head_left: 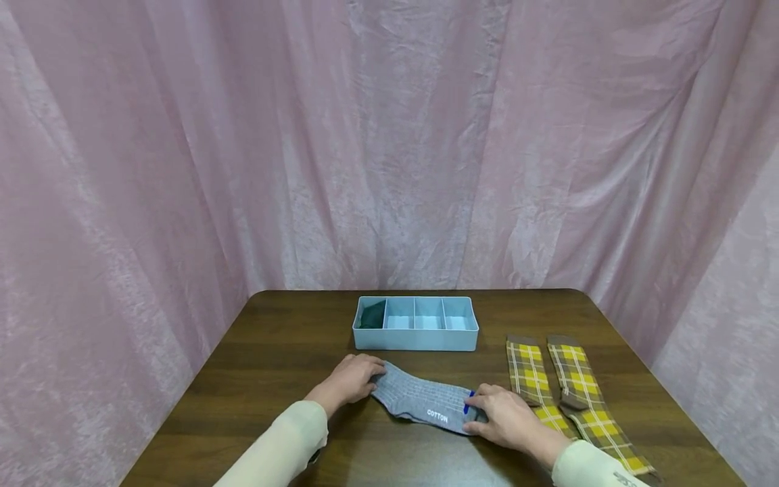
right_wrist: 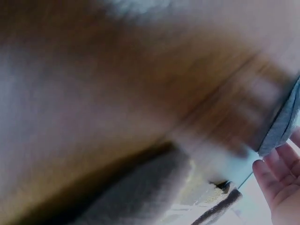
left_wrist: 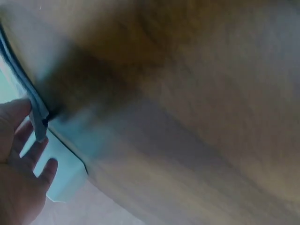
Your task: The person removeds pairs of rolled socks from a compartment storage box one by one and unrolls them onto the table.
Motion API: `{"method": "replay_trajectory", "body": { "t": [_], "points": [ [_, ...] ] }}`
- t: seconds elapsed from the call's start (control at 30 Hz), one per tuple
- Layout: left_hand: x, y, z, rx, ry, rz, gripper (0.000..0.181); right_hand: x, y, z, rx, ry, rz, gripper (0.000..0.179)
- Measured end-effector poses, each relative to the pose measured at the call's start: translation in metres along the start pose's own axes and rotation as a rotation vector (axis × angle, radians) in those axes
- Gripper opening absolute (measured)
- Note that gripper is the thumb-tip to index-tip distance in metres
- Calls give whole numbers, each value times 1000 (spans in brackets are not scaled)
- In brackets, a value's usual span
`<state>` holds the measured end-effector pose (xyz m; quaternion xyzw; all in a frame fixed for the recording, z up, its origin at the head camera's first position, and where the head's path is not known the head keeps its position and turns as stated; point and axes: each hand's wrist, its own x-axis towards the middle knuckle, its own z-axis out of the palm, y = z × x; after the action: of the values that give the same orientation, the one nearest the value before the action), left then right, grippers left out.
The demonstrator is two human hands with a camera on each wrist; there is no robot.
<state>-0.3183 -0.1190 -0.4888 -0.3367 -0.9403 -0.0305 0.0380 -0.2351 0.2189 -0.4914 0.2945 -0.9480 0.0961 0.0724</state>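
A grey ribbed sock (head_left: 420, 398) marked COTTON, with a blue stripe near its right end, stretches between both hands over the table. My left hand (head_left: 353, 377) pinches the left end; in the left wrist view the thumb and fingertips of that hand (left_wrist: 23, 164) meet on the folded edge of the sock (left_wrist: 38, 115). At the striped end, my right hand (head_left: 505, 414) grips the fabric with thumb and fingers. The right wrist view shows the fingers of that hand (right_wrist: 281, 173) under the sock's edge (right_wrist: 281, 126), its thumb out of frame.
Behind the sock stands a light blue box (head_left: 414, 340) with several compartments; dark green fabric (head_left: 372, 316) sits in the leftmost one. Two yellow and brown plaid socks (head_left: 528, 372) (head_left: 587, 389) lie to the right, close to my right forearm. A pink curtain (head_left: 389, 149) hangs behind the wooden table (head_left: 274, 352).
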Motion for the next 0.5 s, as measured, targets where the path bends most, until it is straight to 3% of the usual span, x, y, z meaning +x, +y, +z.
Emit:
{"method": "replay_trajectory", "body": {
  "t": [0.13, 0.23, 0.33, 0.5],
  "points": [
    [-1, 7, 3, 94, 127, -43, 24, 2, -1, -5, 39, 25, -14, 47],
    [-2, 20, 3, 71, 179, -87, 23, 7, 0, -9, 68, 85, -50, 39],
    [-1, 37, 2, -11, 130, -163, 36, 12, 1, -11, 95, 86, -104, 36],
    [1, 57, 4, -37, -12, -296, 61, 11, 3, -7, 134, -61, -122, 41]
  ]
}}
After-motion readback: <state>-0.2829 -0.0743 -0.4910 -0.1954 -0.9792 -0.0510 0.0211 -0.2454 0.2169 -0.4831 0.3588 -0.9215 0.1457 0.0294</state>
